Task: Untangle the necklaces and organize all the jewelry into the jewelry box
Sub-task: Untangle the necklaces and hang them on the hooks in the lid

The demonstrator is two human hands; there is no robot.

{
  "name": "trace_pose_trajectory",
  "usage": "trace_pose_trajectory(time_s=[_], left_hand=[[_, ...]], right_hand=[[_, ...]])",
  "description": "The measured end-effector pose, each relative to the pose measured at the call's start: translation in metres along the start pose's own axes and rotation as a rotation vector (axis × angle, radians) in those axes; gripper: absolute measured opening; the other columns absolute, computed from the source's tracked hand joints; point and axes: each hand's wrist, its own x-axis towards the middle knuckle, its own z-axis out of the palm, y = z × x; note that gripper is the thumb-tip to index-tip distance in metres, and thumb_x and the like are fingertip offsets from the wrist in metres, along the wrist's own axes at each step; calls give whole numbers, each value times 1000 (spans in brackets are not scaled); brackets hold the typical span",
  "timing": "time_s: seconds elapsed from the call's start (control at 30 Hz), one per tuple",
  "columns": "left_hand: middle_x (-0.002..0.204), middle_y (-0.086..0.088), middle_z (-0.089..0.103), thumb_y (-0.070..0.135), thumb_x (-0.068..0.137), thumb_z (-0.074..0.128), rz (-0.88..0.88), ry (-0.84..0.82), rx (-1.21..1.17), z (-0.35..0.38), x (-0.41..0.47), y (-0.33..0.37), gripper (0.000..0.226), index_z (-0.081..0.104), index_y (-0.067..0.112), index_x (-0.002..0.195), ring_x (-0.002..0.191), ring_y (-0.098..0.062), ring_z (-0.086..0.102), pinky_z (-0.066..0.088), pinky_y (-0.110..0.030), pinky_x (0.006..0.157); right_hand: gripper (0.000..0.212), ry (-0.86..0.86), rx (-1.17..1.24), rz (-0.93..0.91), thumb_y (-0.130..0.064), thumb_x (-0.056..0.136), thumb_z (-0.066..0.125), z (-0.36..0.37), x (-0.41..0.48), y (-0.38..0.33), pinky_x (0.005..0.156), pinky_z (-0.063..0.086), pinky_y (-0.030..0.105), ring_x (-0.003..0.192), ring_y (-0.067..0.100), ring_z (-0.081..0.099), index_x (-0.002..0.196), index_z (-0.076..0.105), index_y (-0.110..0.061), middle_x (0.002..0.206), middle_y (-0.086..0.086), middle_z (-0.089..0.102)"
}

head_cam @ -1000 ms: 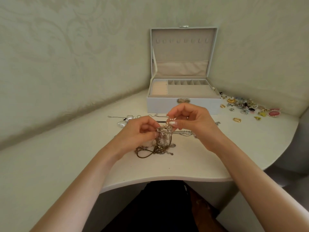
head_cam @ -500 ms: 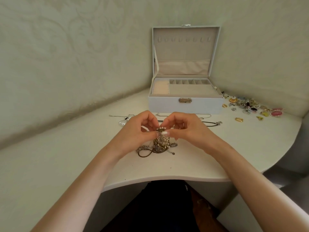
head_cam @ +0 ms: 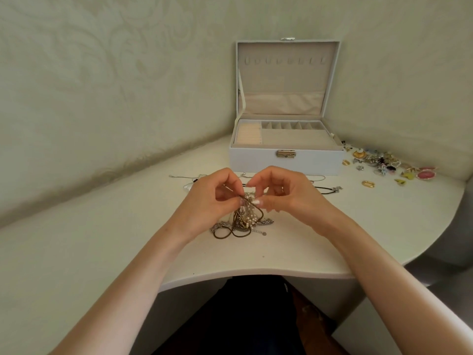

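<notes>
Necklaces (head_cam: 246, 218) hang in one knotted clump, its top pinched between the curled fingertips of left hand (head_cam: 210, 198) and right hand (head_cam: 289, 196), probably held up so loops slacken for teasing apart; the open jewelry box (head_cam: 286, 163) sits well beyond the fingers.

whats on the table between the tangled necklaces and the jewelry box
In the head view, a thin silver chain and a black cord necklace lie on the table between the tangled necklaces and the jewelry box.

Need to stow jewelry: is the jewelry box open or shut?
Open: the jewelry box has its lid standing upright, compartments exposed.
</notes>
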Motion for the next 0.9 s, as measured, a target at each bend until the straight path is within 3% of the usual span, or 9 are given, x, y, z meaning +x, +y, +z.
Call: trace_pose_trajectory(time_s=[0.2, 0.4, 0.5, 0.6, 0.73, 0.83, 0.9], left_hand=[[81, -2, 68, -6, 80, 66, 0, -23, -41, -3, -1, -2, 17, 58, 10, 80, 76, -10, 67, 52, -20, 76], [93, 2, 69, -1, 77, 71, 58, -68, 96, -12, -2, 0, 16, 60, 10, 75, 84, -3, 62, 46, -14, 69], [100, 9, 65, 5, 75, 74, 21, -179, 188, -19, -3, -1, 22, 61, 22, 73, 90, -2, 58, 42, -16, 73], [100, 14, 63, 2, 80, 68, -14, -275, 194, -22, -5, 0, 23, 62, 24, 84, 91, -1, 56, 42, -15, 74], [94, 13, 63, 9, 86, 63, -31, -107, 53, -14, -5, 6, 18, 56, 19, 99, 74, 3, 53, 42, -15, 67], [90, 11, 66, 26, 78, 74, -20, -30, 43, -7, -4, 8, 30, 53, 19, 96, 69, 1, 51, 37, -9, 62], [84, 11, 65, 25, 74, 78, 0, -12, 108, -3, -4, 8, 34, 50, 19, 93, 65, 1, 50, 36, -7, 60]], right_hand=[[15, 4, -68, 46, -1, 76, 74, 3, 2, 4, 55, 40, 11, 54, 1, 53, 77, 64, -12, 56, -14, 63], [14, 70, -5, -3, 1, 78, 72, 0, 1, 3, 65, 46, 25, 67, 13, 58, 80, 59, -5, 73, 4, 66], [15, 85, 4, -30, 0, 79, 71, 0, 1, 3, 67, 45, 24, 66, 9, 57, 78, 59, -9, 71, -1, 65], [12, 64, 29, -44, -3, 80, 71, 0, 0, 4, 68, 44, 23, 68, 9, 57, 80, 64, -12, 73, -1, 66], [10, 51, 27, -55, -5, 80, 72, 2, 1, 4, 69, 45, 25, 72, 14, 58, 84, 70, -14, 79, 8, 69], [12, 61, 45, -63, -5, 79, 72, 4, 0, 2, 72, 46, 26, 73, 13, 59, 81, 71, -17, 78, 2, 71], [11, 65, 70, -55, -5, 78, 72, 4, 0, 2, 73, 48, 29, 73, 14, 60, 81, 70, -16, 77, 0, 71]])
